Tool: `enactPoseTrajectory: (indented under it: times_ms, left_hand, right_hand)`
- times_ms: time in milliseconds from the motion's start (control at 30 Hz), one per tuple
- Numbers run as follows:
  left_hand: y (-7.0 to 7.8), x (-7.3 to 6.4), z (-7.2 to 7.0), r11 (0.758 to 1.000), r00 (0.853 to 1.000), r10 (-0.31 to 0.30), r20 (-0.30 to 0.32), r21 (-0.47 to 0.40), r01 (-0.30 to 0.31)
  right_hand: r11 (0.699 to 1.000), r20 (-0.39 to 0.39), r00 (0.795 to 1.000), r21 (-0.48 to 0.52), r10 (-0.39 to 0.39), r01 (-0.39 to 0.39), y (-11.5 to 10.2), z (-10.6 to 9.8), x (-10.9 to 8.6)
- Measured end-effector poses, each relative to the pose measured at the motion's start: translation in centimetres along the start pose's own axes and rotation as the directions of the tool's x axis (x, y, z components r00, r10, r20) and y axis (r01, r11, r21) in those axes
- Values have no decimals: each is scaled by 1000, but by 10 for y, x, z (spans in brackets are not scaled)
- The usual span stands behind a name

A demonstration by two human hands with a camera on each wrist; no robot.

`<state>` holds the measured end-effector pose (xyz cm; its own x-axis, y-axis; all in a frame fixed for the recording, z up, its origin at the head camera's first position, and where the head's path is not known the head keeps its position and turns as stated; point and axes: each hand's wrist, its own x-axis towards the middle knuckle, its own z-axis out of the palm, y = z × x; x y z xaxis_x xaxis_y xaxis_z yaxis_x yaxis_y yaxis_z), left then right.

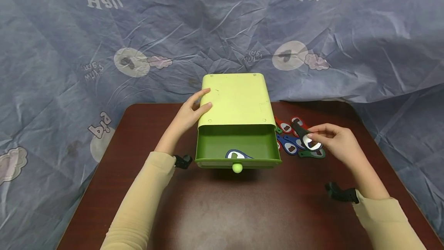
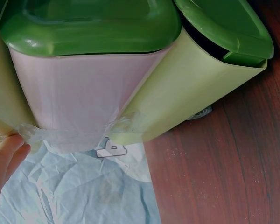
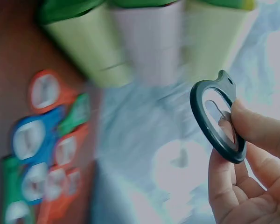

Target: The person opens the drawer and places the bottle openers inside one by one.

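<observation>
My left hand (image 1: 191,114) rests on the left side of a yellow-topped drawer cabinet (image 1: 237,99), fingertips lying on its top edge. The cabinet's green top drawer (image 1: 215,163) is pulled out toward me. A blue-edged bottle opener (image 1: 236,153) lies inside, partly hidden by the drawer front. To the right, my right hand (image 1: 334,141) pinches a black bottle opener (image 1: 300,130) between thumb and fingers, above a pile. In the right wrist view, the thumb presses on the black opener's ring (image 3: 233,152). That pile holds red, blue (image 1: 290,148) and green (image 1: 312,154) openers.
Stacked below the top unit, a pink section (image 2: 84,93) and another yellow section (image 2: 191,84) show in the left wrist view. The dark wood table (image 1: 239,211) runs back to a grey-blue printed cloth (image 1: 215,41) hanging behind the cabinet.
</observation>
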<state>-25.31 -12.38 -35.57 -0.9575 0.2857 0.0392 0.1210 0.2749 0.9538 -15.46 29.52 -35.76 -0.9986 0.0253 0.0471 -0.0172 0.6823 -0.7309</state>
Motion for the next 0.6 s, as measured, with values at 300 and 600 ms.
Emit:
enactPoseTrajectory:
  times_ms: [300,600]
  left_hand:
    - [1,-1,-1,1000,1000,2,3,-6,-2]
    - [-1,0,-1,1000,1000,6,-5,-3,-6]
  right_hand:
    - [994,9,995,60,-96,95,-82,-4,1]
    - [978,144,969,87,-198,187,-124,31,4]
